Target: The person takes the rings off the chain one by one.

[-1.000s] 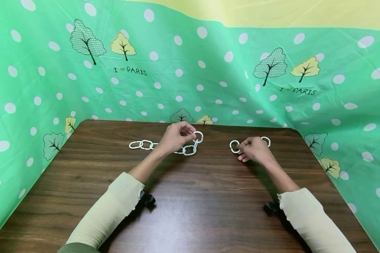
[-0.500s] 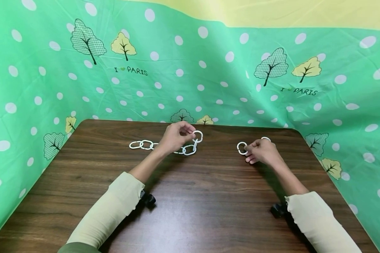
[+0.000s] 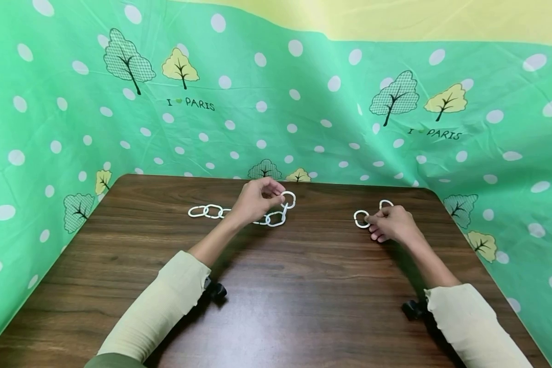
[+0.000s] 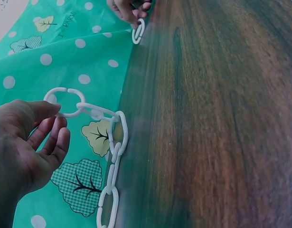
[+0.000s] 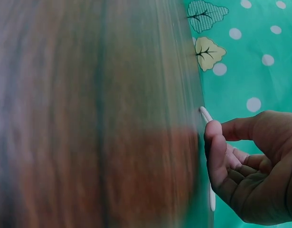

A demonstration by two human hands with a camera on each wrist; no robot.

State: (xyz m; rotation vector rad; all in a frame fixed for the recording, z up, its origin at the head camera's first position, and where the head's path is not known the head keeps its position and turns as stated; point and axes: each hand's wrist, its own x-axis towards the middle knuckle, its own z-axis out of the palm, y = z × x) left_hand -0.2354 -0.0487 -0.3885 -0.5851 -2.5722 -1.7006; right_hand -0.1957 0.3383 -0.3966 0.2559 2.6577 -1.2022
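Note:
My left hand [image 3: 256, 198] pinches the raised end link [image 3: 288, 200] of a white plastic chain between thumb and fingers. The rest of the chain [image 3: 213, 211] trails leftward over the table, partly hidden behind the hand and wrist. In the left wrist view, the held chain link [image 4: 65, 89] has a small gap in its top and hooks through the link beside it. My right hand [image 3: 394, 225] pinches a separate white chain link [image 3: 361, 219] at its right side. Just behind that hand lies another loose link [image 3: 386, 204], partly covered by it.
A dark brown wooden table [image 3: 285, 286] carries everything. Around its back and sides hangs a green dotted cloth [image 3: 276, 117] printed with trees. Black wrist cameras sit under both sleeves [image 3: 158, 301].
My right hand has moved right and slightly toward me with its chain link, away from the left hand. The left hand and the chain stay nearly still.

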